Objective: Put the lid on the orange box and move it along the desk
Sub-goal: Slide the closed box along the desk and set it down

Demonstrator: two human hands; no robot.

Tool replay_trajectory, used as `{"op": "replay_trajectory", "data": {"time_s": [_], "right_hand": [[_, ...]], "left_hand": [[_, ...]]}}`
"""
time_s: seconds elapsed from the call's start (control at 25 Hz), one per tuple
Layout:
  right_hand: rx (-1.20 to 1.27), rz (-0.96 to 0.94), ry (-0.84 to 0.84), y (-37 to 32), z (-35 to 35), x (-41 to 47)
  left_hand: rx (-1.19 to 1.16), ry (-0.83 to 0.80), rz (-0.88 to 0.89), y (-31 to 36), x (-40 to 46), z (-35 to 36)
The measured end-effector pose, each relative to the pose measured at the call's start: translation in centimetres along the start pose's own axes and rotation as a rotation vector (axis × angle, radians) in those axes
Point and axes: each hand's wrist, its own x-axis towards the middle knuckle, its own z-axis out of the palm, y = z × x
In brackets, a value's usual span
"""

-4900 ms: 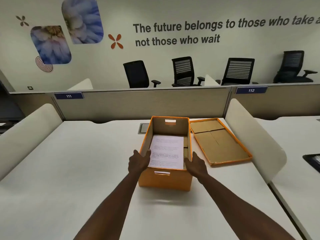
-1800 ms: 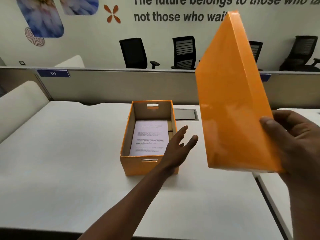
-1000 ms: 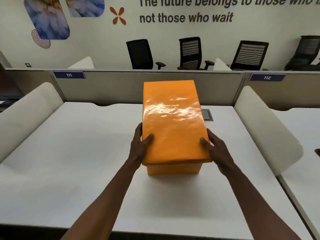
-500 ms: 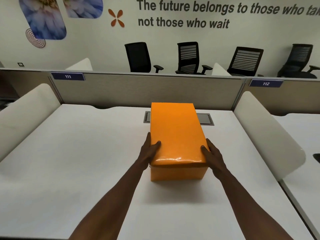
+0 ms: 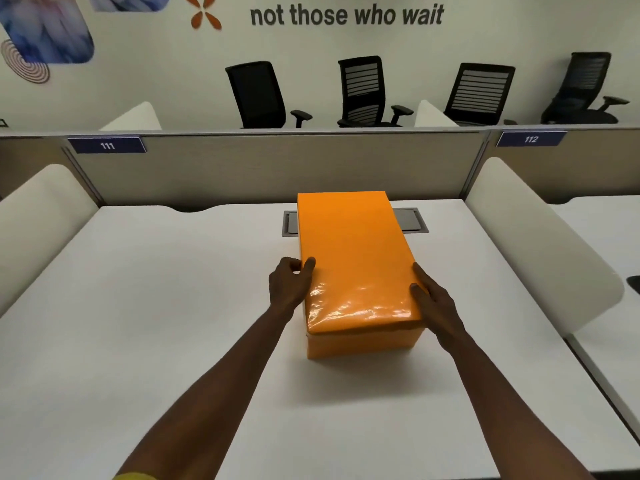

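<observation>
Gripping is observed at the near end of the lid (image 5: 353, 258): left hand (image 5: 289, 285) and right hand (image 5: 433, 303) are pressed flat against opposite edges. Beneath them the orange box (image 5: 363, 342) rests on the desk (image 5: 156, 306). Beyond the grip, the far end may lift if pushed unevenly

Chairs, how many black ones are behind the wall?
4, in a row behind the partition: far left, second, third, far right. More may be hidden.
</observation>
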Motion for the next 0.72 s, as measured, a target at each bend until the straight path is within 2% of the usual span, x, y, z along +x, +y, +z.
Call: {"op": "replay_trajectory", "data": {"time_s": [0.16,0.44,0.72], "right_hand": [[-0.042,0.002,0.025,-0.9,-0.4,1.6],[-0.062,0.028,-0.015,-5.2,-0.4,12.5],[0.067,0.054,-0.056,-6.5,1.5,22.8]], "left_hand": [[-0.085,-0.060,-0.067,1.4,3.8,0.3],[-0.111,-0.113,-0.105,4.3,12.3,1.5],[-0.431,-0.084,-0.281,3.6,19.8,3.6]]}}
